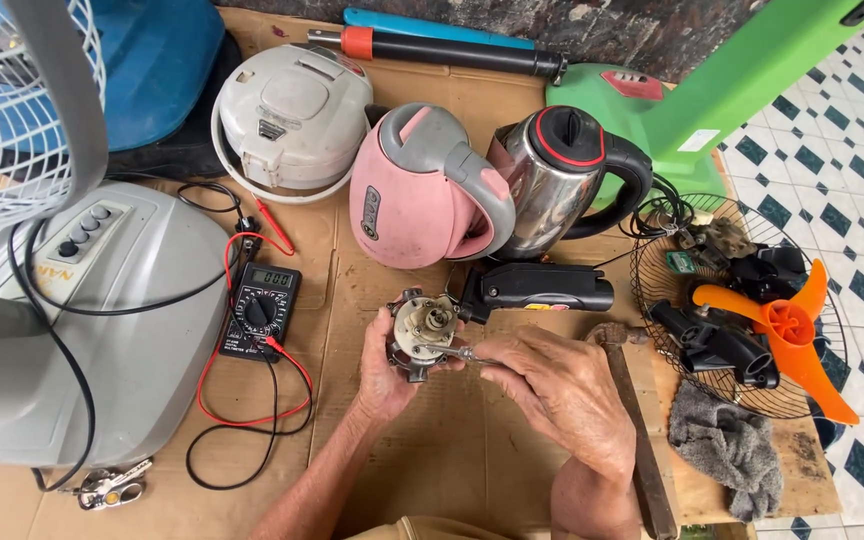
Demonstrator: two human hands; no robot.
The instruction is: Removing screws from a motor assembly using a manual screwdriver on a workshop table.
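My left hand point(380, 375) grips a small round fan motor point(422, 330) from the left side, its pale face with a metal hub turned up. My right hand point(552, 385) pinches a thin metal tool point(457, 352) whose tip touches the motor's right edge. Both hands hover over a sheet of brown cardboard point(432, 450) in the middle of the view. A black plastic housing point(542, 288) lies just behind the motor.
A black multimeter point(260, 312) with red and black leads lies to the left, beside a grey fan base point(82, 330). Behind are a pink kettle point(422, 190), a steel kettle point(557, 170) and a white rice cooker point(292, 115). A wire fan guard point(652, 270) holding an orange blade point(792, 325), a grey rag point(727, 445) and a hammer point(637, 420) lie right.
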